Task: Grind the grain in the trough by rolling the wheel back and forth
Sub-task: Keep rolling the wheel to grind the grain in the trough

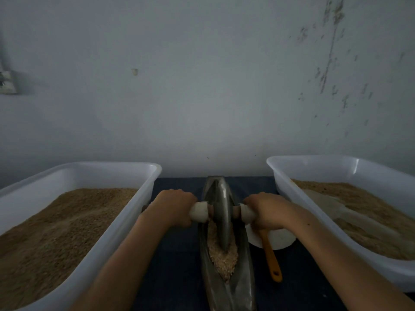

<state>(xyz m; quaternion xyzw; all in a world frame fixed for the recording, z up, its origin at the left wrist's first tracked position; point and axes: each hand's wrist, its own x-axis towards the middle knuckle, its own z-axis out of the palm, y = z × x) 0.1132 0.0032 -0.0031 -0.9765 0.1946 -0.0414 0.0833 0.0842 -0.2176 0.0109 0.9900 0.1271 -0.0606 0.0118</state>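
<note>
Tabletop (177, 254) of dark blue-black runs up to a pale grey wall (202, 86), which is scuffed and flecked with dark marks at the upper right; a small fixture (6, 83) is mounted at its far left edge. The room is dim. On the table stand two white plastic tubs: the left tub (125, 212) is heaped with brown grain, and the right tub (314, 167) holds a lower, uneven layer of the same. Between them lies the long metal trough (241, 277), pointing away from the person, with pale crushed grain (222, 257) in its channel. The metal wheel (222, 212) stands upright in that channel, towards the far half. The left hand (173, 209) is curled tight round the left handle (198, 212); the right hand (266, 212) grips the right handle (246, 213) likewise. Just right of the trough sits a white bowl (280, 240), with an orange-handled tool (270, 257) leaning out of it.
</note>
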